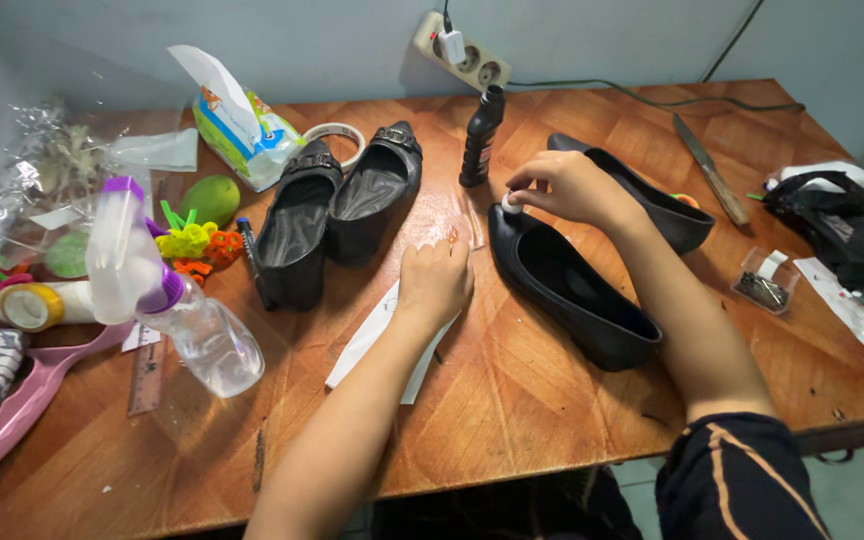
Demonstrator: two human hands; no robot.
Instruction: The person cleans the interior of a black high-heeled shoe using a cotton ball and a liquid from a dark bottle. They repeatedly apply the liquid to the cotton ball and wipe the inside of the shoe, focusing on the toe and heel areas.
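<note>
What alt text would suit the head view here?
The right hand presses a small white pad to the toe of a black shoe on a wooden table; the left hand rests on paper. A second shoe pair, a black bottle and a spray bottle lie nearby.
</note>
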